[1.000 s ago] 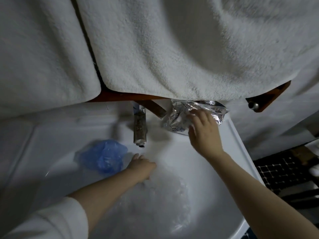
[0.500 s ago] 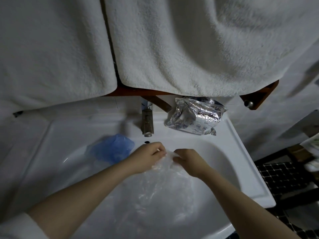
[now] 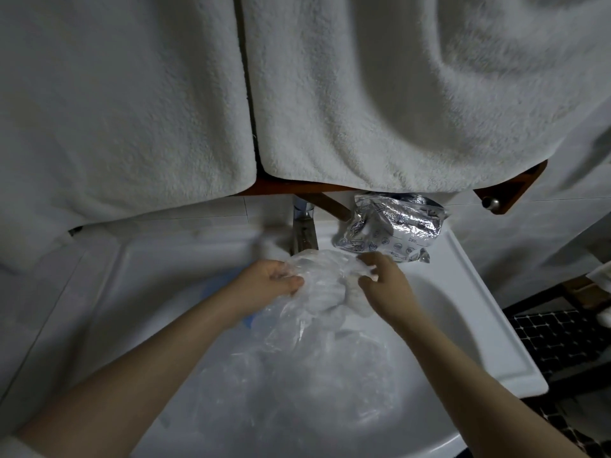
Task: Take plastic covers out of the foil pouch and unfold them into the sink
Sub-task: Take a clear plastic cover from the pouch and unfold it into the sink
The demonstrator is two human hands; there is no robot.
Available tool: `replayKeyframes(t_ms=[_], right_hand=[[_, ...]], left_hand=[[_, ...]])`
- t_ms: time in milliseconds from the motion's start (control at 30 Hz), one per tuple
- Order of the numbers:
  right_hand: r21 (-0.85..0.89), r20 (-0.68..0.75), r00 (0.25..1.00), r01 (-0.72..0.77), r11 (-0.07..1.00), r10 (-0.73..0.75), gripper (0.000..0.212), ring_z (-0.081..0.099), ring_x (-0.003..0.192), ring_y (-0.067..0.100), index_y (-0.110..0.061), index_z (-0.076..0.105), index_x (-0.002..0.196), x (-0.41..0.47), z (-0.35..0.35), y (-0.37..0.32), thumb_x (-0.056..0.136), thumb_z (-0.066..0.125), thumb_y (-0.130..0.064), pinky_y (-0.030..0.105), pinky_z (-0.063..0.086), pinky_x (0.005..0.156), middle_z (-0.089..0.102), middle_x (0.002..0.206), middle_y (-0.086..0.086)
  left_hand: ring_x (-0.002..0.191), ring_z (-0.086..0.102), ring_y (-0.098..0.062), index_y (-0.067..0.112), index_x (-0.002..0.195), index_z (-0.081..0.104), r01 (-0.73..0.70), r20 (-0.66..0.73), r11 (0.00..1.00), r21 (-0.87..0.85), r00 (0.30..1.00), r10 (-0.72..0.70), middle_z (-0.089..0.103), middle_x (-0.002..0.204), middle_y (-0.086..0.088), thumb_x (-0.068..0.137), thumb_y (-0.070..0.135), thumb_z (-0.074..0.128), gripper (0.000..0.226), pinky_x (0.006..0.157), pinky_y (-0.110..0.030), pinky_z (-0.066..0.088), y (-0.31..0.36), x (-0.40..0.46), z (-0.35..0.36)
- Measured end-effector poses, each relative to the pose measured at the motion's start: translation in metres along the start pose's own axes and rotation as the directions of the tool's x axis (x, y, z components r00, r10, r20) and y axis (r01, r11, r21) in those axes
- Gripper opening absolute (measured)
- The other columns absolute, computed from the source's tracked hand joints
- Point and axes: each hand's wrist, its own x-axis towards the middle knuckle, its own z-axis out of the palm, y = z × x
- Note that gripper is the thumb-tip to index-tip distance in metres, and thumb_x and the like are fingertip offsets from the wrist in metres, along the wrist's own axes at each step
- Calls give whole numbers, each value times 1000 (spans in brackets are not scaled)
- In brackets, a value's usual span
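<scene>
Spreading a clear plastic cover (image 3: 317,285) over the sink (image 3: 469,312), a person's two hands worked side by side above the basin.

Left hand (image 3: 267,280): fingers curled, thumb pinching the cover's left edge. Right hand (image 3: 385,282): fingers bent and gripping the cover's right edge, with film bunched under them.

Clear plastic cover: held just near of the tap (image 3: 304,233), its upper part gathered between the hands, its lower part hanging down into the basin. More clear film (image 3: 297,385) lay crumpled on the basin floor; whether that was the same piece or other covers could not be told.

Blue plastic cover (image 3: 211,289): in the basin to the left, mostly hidden behind the left forearm.

Foil pouch (image 3: 393,229): crinkled, lying on the far right ledge of the sink, right of the tap, apart from both hands.

White towels (image 3: 363,94): hanging from a wooden rack (image 3: 509,190) over the far side of the sink.

Handling, as judged: the cover looked very light, limp and thin, likely slippery and prone to cling and tear. Hold was best taken at the gathered rim, at two opposite points, and drawn apart gently.
</scene>
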Motion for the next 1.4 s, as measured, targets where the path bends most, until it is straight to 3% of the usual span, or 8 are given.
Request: replayKeyframes(t_ms=[167, 433, 567, 667, 933, 1033, 1200, 1400], right_hand=[[-162, 155, 788, 616, 771, -596, 42, 51, 113, 15, -23, 56, 122, -10, 4, -24, 83, 55, -39, 36, 34, 99, 56, 121, -3], [-311, 66, 869, 484, 818, -490, 18, 58, 77, 30, -2, 65, 85, -11, 23, -37, 86, 51, -12, 32, 43, 64, 59, 91, 10], [-366, 34, 921, 372, 853, -387, 30, 55, 79, 22, 3, 67, 78, -6, 23, -38, 92, 48, -15, 25, 32, 63, 56, 100, 6], [-268, 19, 894, 437, 859, -449, 39, 58, 72, 24, 4, 67, 67, -8, 26, -50, 88, 44, -21, 27, 33, 62, 60, 96, 9], [320, 37, 952, 277, 906, -304, 42, 37, 47, 9, -16, 46, 48, -14, 15, -79, 89, 50, -27, 25, 30, 52, 42, 53, 2], [730, 312, 922, -81, 678, -227, 31, 43, 45, 11, -18, 56, 49, -9, 2, -70, 78, 59, -29, 23, 35, 49, 48, 52, 0], [814, 519, 792, -344, 467, -322, 51, 31, 35, 5, -8, 46, 65, 0, 1, -52, 55, 86, -39, 15, 28, 38, 38, 47, -4], [521, 541, 760, 33, 853, -360, 25, 60, 71, 6, -9, 63, 103, -4, 9, -55, 79, 67, -5, 17, 48, 60, 64, 88, 3]], left_hand=[[64, 59, -6, 12, 82, 67, -3, 82, 1000, -25, 997, 5, 64, 69, 2, 91, 18, 60, 13, 62, -12, 46, 14, -8, -7], [94, 53, -15, 15, 112, 57, -117, 15, 983, 141, 993, 116, 56, 104, -3, 93, 29, 53, 24, 82, -26, 39, 23, -16, -17], [134, 24, -20, 30, 103, 59, -562, 81, 538, 628, 735, 673, 40, 141, -5, 90, 39, 43, 23, 106, -32, 17, 15, -19, -22], [140, 2, -20, 33, 96, 66, -620, 318, 337, 708, 707, 632, 24, 154, -2, 88, 53, 34, 38, 112, -45, -2, 7, -17, -16], [136, 2, -12, 23, 76, 72, -466, 216, 407, 786, 823, 525, 34, 149, 0, 78, 74, 21, 72, 111, -38, -2, -16, -8, -37], [123, 34, -17, 14, 55, 64, -476, 96, 520, 709, 796, 598, 55, 129, -7, 81, 77, 27, 77, 100, -37, 33, -33, 1, -52], [128, 31, -1, 35, 50, 55, -414, 9, 833, 367, 897, 442, 37, 136, 23, 63, 71, 60, 38, 100, -8, 20, -38, -4, -78], [80, 56, -11, 22, 84, 61, -343, -84, 939, 40, 935, 345, 60, 88, -5, 61, 44, 71, 33, 73, -25, 44, -12, -17, -89]])
